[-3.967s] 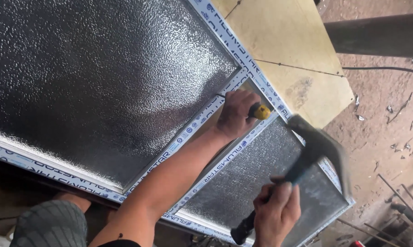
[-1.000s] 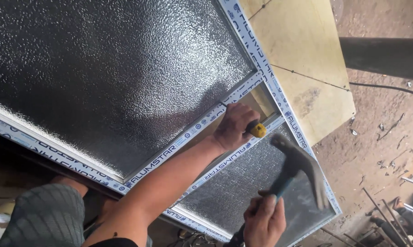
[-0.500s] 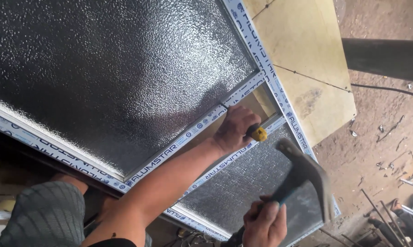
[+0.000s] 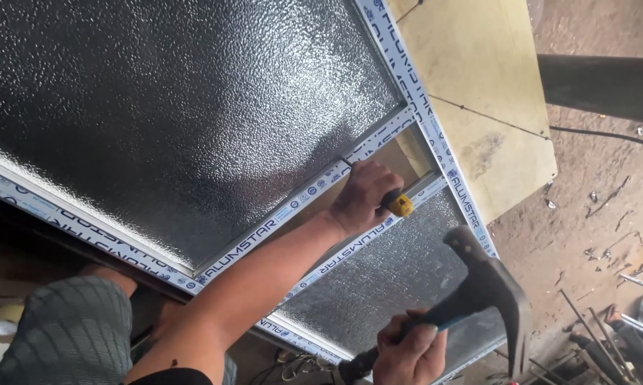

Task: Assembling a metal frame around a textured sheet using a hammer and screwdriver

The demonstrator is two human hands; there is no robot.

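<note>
Hands at work on a glazed aluminium frame, with chisel-like tool and claw hammer.

Left hand point(image 4: 363, 196) is wrapped around a yellow-handled tool point(image 4: 398, 204), its dark tip set against the film-covered crossbar point(image 4: 264, 232) beside the textured glass pane point(image 4: 186, 107). Right hand point(image 4: 410, 353) grips a black claw hammer point(image 4: 489, 285) by the handle, its head raised near the frame's lower panel point(image 4: 378, 281). Beyond the frame lies a pale board point(image 4: 478, 93) on a dirt floor point(image 4: 607, 207).
</note>
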